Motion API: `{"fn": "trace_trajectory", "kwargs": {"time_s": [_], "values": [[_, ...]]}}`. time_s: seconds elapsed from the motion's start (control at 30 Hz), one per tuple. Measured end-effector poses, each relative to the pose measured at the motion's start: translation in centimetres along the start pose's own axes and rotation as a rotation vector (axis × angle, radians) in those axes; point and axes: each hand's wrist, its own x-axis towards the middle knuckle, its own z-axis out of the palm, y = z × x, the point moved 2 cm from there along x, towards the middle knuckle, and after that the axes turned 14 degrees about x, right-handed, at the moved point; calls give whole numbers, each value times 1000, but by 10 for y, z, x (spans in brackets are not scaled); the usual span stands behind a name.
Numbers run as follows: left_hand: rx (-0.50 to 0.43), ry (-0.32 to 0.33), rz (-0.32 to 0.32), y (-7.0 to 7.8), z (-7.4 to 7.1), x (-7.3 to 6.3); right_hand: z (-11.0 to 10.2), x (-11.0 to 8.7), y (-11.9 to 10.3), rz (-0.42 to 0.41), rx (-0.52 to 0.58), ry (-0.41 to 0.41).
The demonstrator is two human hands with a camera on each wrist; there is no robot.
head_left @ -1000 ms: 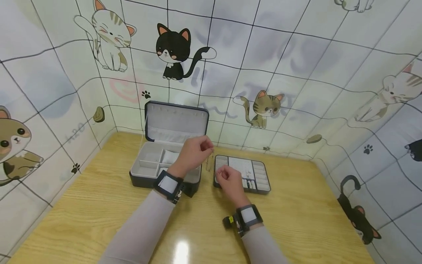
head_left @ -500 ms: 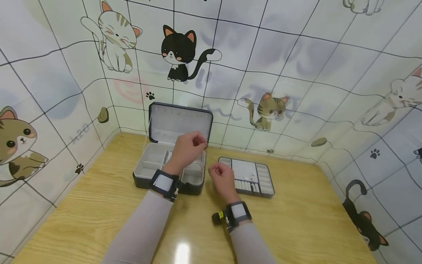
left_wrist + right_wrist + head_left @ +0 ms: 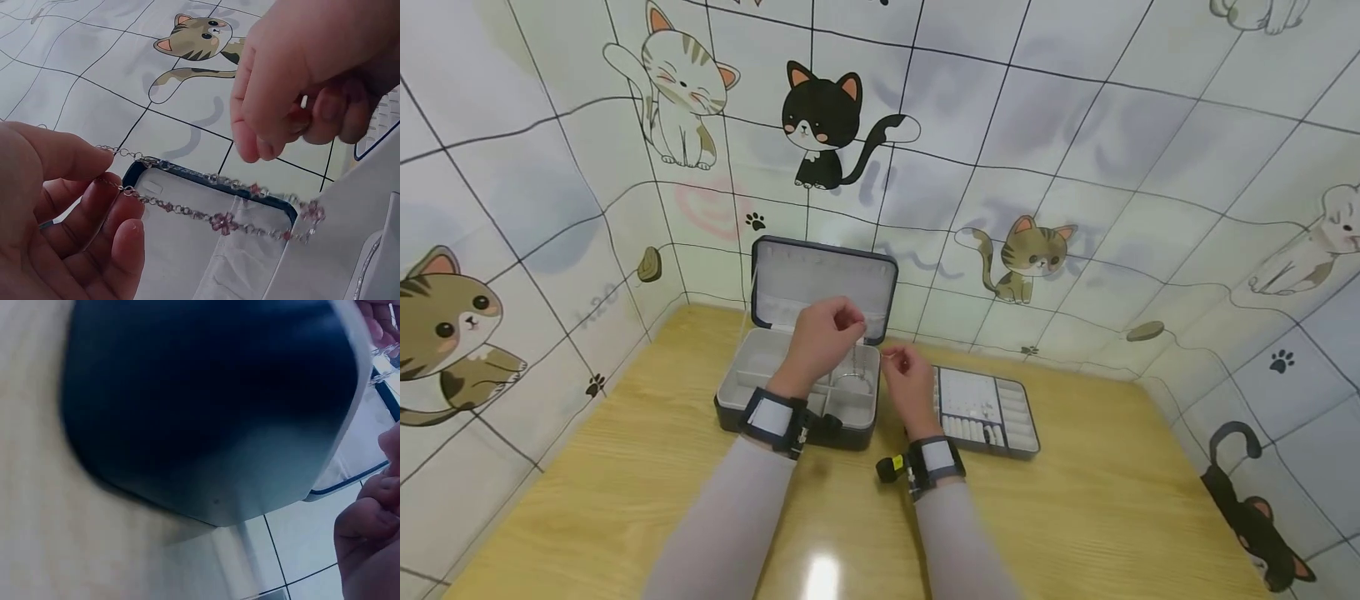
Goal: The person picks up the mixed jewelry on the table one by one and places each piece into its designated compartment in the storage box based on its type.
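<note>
While the left hand (image 3: 822, 340) pinches one end of a beaded chain (image 3: 224, 223) between thumb and fingertips near the centre of the head view, the chain dangles over the jewellery box (image 3: 737, 418). In the left wrist view it runs as a doubled strand from the pinch at the lower left towards the right, with clear beads and pinkish flower-shaped beads along it, in front of the raised lid (image 3: 823, 279). The right hand (image 3: 912, 390) is just beside it, right of centre in the head view, its fingers curled in and thumb and forefinger together; a tiny pale spot shows among those fingers, and what it is cannot be told.

The dark-sided box has a pale, divided interior, and a silver curved piece (image 3: 367, 269) lies inside it, at the lower right of the left wrist view. To the right, partly behind the right hand, a shallow tray (image 3: 1000, 452) holds white rolls (image 3: 966, 428) along its near side. Box and tray rest on a wood-grain worktop (image 3: 1105, 500), before a cat-printed backdrop (image 3: 1090, 167). In the right wrist view, the box's dark side fills the upper middle, blurred.
</note>
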Motion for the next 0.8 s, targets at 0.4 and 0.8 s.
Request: {"fn": "trace_trajectory", "kwargs": {"time_s": [0.4,0.8], "values": [[0,7,-24,-7,-2,1,0,35,3,-111,-238,-259],[-5,6,-35,-9,0,0,11,46,15,-201,-442,-347]]}}
